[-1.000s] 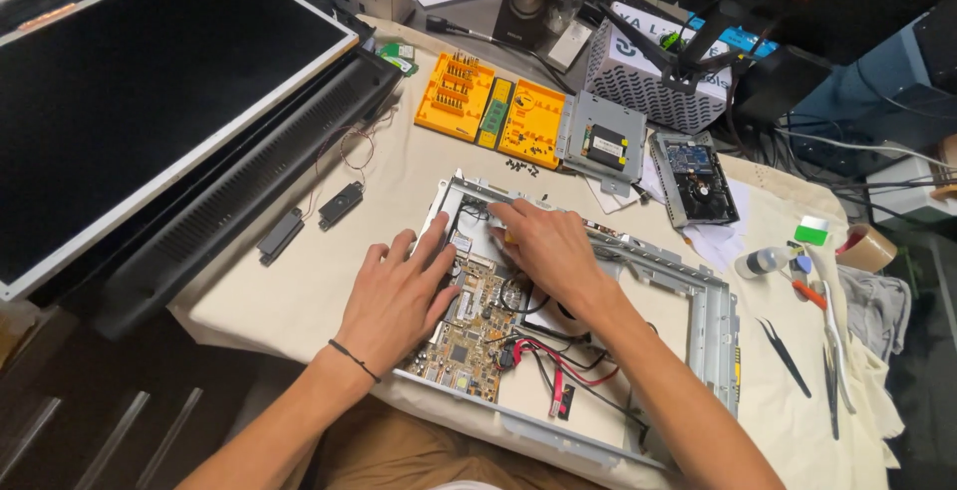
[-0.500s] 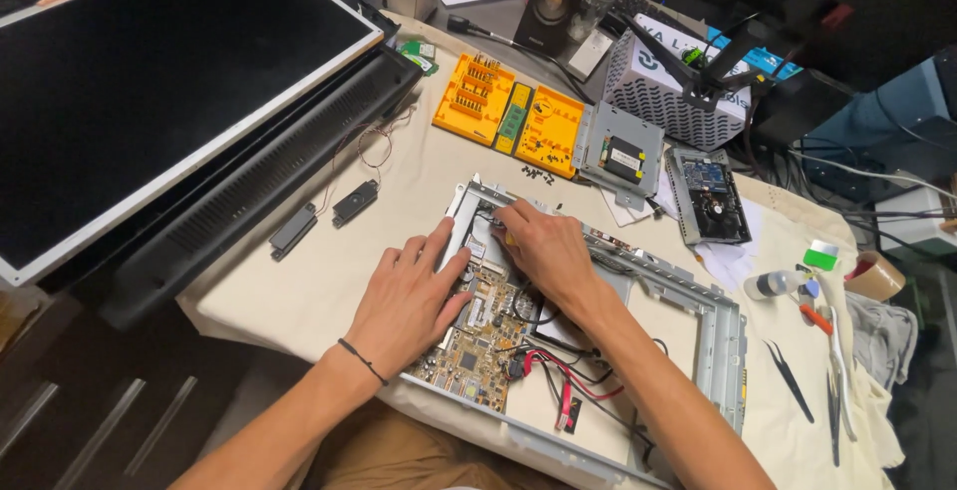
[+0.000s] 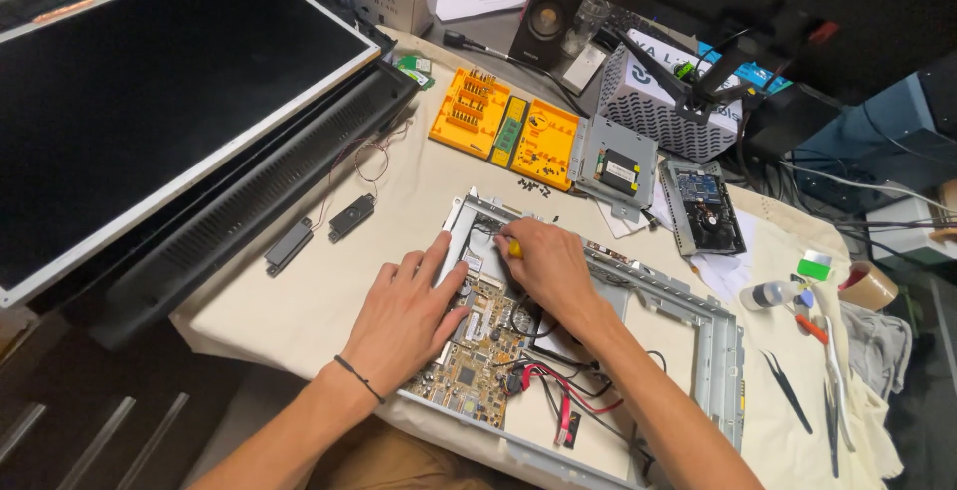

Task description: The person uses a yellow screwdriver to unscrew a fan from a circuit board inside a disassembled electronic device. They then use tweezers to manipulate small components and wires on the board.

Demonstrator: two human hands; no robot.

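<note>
Cream cloth (image 3: 299, 301) covers the workbench, with a large dark display panel (image 3: 150, 91) at its left edge. Metal chassis frame (image 3: 713, 335) lies mid-bench, long axis running left-near to right-far. Circuit board (image 3: 469, 370) sits in its near-left corner. Left hand (image 3: 404, 316) lies flat, fingers spread, on the board's edge, holding nothing. Right hand (image 3: 548, 266) is curled around a small yellow-handled tool (image 3: 514, 248); which way it points cannot be told.
</note>
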